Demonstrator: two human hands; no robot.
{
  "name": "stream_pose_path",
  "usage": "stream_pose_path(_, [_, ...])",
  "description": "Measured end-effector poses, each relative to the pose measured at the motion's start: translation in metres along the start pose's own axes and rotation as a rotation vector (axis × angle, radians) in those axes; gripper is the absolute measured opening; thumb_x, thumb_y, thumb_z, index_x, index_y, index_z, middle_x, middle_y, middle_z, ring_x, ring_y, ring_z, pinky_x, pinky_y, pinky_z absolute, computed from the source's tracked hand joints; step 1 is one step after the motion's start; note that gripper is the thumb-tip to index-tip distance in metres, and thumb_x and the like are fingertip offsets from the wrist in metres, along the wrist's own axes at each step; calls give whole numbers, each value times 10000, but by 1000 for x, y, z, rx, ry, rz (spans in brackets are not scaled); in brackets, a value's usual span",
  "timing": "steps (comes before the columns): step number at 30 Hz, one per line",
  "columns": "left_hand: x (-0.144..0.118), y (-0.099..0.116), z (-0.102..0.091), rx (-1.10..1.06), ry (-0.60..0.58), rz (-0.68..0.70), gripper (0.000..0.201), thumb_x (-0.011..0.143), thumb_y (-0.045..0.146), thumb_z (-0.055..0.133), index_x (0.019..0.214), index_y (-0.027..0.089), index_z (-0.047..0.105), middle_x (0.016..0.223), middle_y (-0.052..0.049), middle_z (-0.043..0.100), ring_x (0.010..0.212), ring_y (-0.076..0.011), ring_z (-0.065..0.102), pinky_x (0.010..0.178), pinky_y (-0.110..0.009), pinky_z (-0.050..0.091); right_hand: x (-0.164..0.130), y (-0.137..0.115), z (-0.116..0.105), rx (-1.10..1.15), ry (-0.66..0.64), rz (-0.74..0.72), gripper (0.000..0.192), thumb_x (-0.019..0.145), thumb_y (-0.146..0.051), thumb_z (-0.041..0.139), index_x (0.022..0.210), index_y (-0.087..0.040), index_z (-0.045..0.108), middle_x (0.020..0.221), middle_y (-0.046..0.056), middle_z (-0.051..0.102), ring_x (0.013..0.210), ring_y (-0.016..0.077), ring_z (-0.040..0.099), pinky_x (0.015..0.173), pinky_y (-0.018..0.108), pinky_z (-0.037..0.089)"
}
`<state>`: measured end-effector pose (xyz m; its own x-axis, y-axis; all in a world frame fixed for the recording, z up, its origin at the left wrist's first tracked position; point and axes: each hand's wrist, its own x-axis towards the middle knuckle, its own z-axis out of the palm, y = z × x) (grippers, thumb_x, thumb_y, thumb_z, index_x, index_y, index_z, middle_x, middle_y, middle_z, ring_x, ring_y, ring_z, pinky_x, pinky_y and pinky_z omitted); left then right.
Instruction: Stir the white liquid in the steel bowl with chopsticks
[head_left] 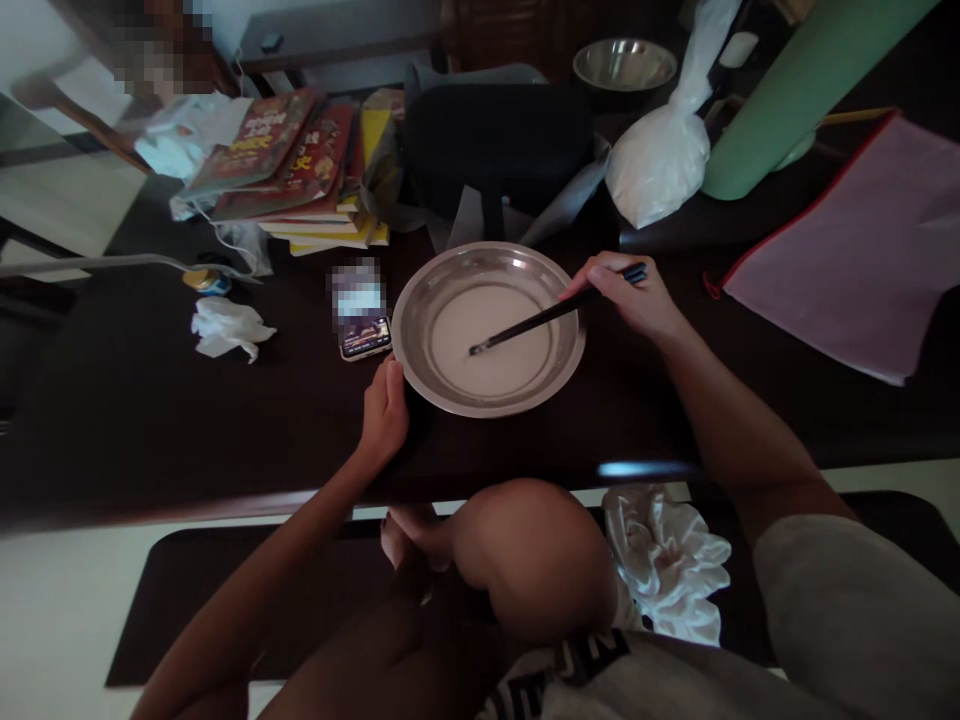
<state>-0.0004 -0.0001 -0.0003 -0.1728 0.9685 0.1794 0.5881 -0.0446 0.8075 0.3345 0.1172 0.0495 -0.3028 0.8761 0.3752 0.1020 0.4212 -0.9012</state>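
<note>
A wide steel bowl (420, 300) sits on the dark table (150, 420) in front of me, holding a thin white liquid (495, 340). My right hand (634, 298) grips black chopsticks (540, 320) at their upper end, and their tips dip into the liquid near the bowl's middle. My left hand (384, 412) rests against the bowl's near-left rim, fingers curled on it.
A phone (365, 336) lies just left of the bowl. A crumpled tissue (225, 328), stacked books (300, 170), a black bag (499, 140), a white plastic bag (660, 160), a second steel bowl (624, 65), a green roll (795, 95) and a pink folder (847, 250) surround it.
</note>
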Motion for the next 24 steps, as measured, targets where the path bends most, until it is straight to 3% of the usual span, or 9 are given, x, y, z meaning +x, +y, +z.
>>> stream_pose_path(2, [0,0,0,1,-3,-3,682,985,653,242,1220,150,639,1213,-125,690,1158,-239,623,1029,-396,471,1,0,-3,-6,53,-10,395,849,-607,647,699,-249,718,674,4,709,747,177,711,729,326,583])
stream_pose_path(6, [0,-1,0,3,-7,-9,670,989,643,245,1223,151,634,1192,-123,696,1141,-236,630,1020,-400,477,3,6,-7,76,194,3,415,859,-609,630,696,-236,714,589,-13,657,574,155,673,593,304,556])
stream_pose_path(11, [0,-2,0,5,5,1,695,979,666,236,1213,149,637,1200,-134,694,1152,-240,628,1026,-400,474,0,1,0,26,23,28,400,837,-622,649,672,-263,709,645,-7,695,718,175,704,710,324,585])
stream_pose_path(14, [0,-2,0,9,8,5,682,983,657,238,1208,152,636,1203,-131,693,1152,-241,628,1024,-399,474,1,1,-2,11,82,21,385,826,-615,669,680,-262,715,667,-5,700,731,178,703,734,334,582])
stream_pose_path(18, [0,-2,0,7,-7,1,654,992,637,242,1207,161,635,1211,-124,689,1157,-236,625,1028,-395,473,3,5,-5,106,205,5,399,858,-582,650,686,-229,724,587,-13,653,555,148,664,589,295,537])
stream_pose_path(24, [0,0,0,12,-2,-2,697,980,666,230,1217,145,628,1213,-135,688,1164,-242,620,1032,-400,472,0,2,-1,45,38,34,359,841,-572,677,680,-253,712,661,2,692,727,178,701,741,338,572])
